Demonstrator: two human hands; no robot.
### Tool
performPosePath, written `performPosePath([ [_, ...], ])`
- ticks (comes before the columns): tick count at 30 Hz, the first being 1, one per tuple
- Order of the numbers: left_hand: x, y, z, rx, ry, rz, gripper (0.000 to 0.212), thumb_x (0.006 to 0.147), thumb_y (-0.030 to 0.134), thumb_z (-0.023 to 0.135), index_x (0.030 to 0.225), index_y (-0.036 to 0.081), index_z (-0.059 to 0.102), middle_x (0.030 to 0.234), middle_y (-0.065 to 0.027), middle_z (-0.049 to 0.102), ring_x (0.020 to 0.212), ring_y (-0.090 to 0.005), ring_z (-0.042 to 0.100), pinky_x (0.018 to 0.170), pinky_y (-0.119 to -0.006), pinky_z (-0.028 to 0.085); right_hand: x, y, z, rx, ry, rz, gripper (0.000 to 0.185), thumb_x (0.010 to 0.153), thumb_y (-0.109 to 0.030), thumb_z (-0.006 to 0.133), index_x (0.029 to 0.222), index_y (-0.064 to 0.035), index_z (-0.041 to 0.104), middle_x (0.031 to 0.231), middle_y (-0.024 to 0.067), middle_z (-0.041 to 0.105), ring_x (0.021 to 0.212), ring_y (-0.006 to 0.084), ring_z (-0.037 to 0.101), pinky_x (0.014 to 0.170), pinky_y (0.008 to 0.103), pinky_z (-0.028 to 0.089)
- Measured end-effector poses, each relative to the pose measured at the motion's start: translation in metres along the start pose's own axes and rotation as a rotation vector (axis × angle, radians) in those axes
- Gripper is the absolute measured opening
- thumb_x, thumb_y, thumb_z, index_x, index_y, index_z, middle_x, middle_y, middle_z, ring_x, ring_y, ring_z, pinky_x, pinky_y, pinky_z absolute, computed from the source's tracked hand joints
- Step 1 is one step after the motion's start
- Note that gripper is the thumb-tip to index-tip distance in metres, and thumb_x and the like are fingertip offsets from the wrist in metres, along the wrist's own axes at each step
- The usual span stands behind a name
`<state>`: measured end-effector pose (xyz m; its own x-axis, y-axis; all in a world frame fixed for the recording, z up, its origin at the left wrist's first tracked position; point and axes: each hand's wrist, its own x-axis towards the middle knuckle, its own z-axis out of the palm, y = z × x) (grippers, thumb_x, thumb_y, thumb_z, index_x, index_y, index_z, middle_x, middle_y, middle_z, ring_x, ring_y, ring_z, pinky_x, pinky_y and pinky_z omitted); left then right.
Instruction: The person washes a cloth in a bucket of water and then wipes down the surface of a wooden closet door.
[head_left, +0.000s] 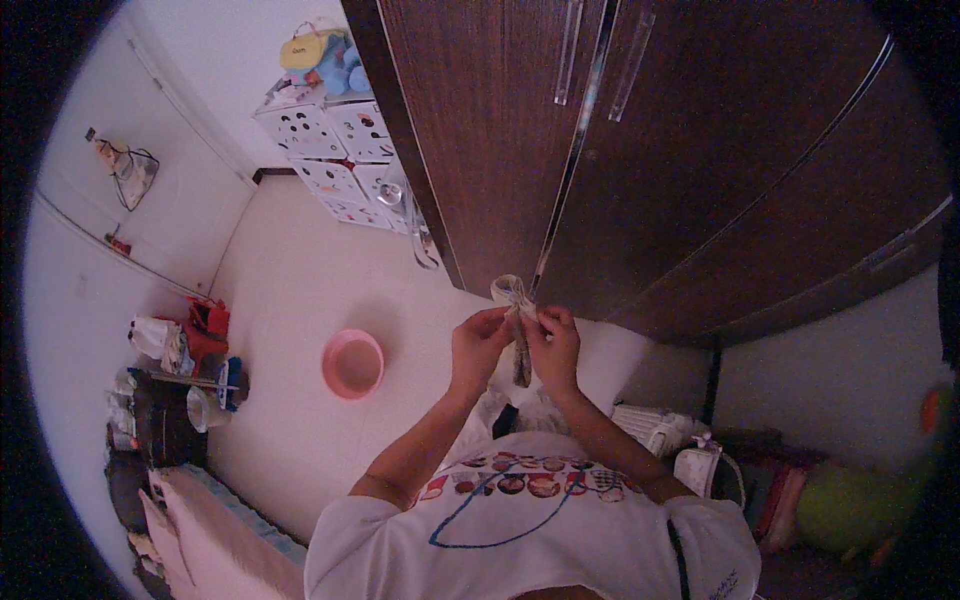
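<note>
Both hands meet in front of my body on one strip of pale, patterned cloth. My left hand (478, 343) pinches its left side, and my right hand (556, 345) grips the right side close by. Above the fingers the cloth (522, 369) forms a rounded loop, and a narrow end hangs down between the hands. Whether it is knotted or only folded there I cannot tell. A pink plastic basin (352, 364) stands on the floor to the left, apart from my hands.
A dark wood-grain wardrobe (510, 135) with clear handles rises just ahead. White patterned storage cubes (307, 135) with plush items on top stand at the far left. A red plastic stool (208, 330) is by the left wall, a pink-covered bed (217, 540) at lower left, a white radiator-like unit (652, 427) at right.
</note>
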<state>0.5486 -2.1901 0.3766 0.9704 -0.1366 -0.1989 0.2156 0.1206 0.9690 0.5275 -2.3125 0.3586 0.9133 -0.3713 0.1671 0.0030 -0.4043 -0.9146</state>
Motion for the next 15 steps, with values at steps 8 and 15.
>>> performPosePath([
  [8, -0.003, 0.013, 0.007, 0.067, 0.065, 0.115, 0.025, 0.086, 0.013, 0.060, 0.102, -0.006, 0.060, 0.089, -0.0119, 0.066, 0.080, -0.0120, 0.061, 0.069, -0.024, 0.049, -0.005, -0.029, -0.007, -0.158, -0.127, -0.189, 0.028, 0.077, -0.001, 0.059, 0.105, 0.0005, 0.056, 0.099, 0.0161, 0.050, 0.093, 0.0330, 0.050, 0.080, 0.0393, 0.043],
  [15, 0.001, 0.025, 0.002, 0.136, -0.090, 0.231, 0.031, 0.080, 0.006, 0.065, 0.108, -0.004, 0.056, 0.094, -0.0108, 0.065, 0.083, -0.0134, 0.062, 0.072, -0.026, 0.050, -0.011, -0.037, -0.013, -0.117, -0.295, -0.323, 0.057, 0.073, 0.010, 0.049, 0.128, -0.0012, 0.040, 0.114, 0.0171, 0.038, 0.102, 0.0318, 0.047, 0.088, 0.0348, 0.041],
])
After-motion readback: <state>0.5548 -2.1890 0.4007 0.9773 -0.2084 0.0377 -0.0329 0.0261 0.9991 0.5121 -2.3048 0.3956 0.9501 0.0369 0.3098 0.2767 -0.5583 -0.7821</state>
